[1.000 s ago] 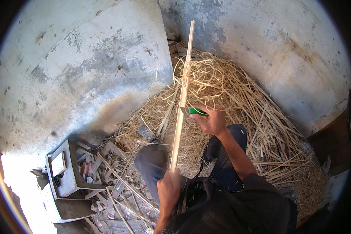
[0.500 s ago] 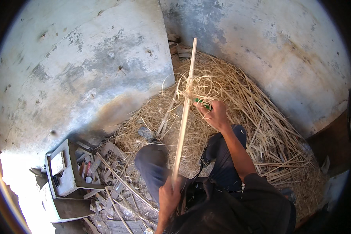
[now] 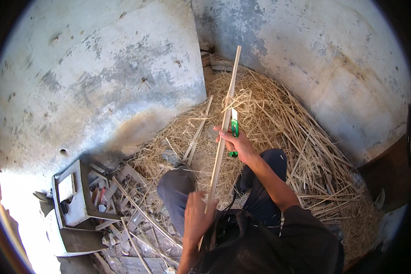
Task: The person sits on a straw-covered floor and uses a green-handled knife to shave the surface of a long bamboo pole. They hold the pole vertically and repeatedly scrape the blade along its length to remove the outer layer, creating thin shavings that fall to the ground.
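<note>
Head view: a person sits low before a heap of pale shavings and thin strips (image 3: 315, 157), close to a worn, patchy wall (image 3: 137, 64).
Long pale strip (image 3: 217, 166): slants from the left hand up past the right one, its top end standing out against the wall behind.
Right hand (image 3: 237, 141): thumb and fingers pinch the strip around its middle, with the green knife (image 3: 234, 128) also held in it.
Knife blade: points upward, just right of the strip.
Left hand (image 3: 197, 214): lies at the strip's lower part, fingers bent; how firmly it grips, I cannot tell.
Curled shavings (image 3: 246, 98): bunched about the strip above the right hand.
Boxy wooden frame (image 3: 81, 196): at the far left, beside scattered scraps (image 3: 134, 219).
</note>
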{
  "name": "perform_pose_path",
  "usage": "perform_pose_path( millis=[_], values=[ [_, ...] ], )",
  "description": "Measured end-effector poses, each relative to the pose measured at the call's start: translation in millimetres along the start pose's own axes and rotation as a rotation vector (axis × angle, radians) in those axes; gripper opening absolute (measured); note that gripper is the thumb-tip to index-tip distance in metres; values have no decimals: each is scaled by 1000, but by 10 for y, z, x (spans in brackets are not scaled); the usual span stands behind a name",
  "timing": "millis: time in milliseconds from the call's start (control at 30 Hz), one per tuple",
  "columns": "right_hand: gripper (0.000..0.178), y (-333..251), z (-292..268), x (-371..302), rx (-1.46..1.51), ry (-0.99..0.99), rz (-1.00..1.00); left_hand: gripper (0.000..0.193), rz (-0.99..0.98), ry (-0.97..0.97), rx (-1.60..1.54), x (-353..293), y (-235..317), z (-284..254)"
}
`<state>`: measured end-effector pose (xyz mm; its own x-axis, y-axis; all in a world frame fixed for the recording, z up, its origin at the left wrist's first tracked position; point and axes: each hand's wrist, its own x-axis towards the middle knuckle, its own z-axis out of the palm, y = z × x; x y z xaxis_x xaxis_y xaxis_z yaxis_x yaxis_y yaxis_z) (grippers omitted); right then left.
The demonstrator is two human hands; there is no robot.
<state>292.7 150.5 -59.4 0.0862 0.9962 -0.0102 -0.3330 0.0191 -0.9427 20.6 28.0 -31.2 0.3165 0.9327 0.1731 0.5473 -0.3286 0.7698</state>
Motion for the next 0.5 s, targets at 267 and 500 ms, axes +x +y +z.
perform_pose_path(
  millis=[267,500],
  values=[
    [38,26,2,-11,-78,33,9,28,483,-801,-1105,376,1446,-376],
    [36,4,-7,-20,-61,54,4,61,929,-429,-1998,-227,2771,-107]
  ],
)
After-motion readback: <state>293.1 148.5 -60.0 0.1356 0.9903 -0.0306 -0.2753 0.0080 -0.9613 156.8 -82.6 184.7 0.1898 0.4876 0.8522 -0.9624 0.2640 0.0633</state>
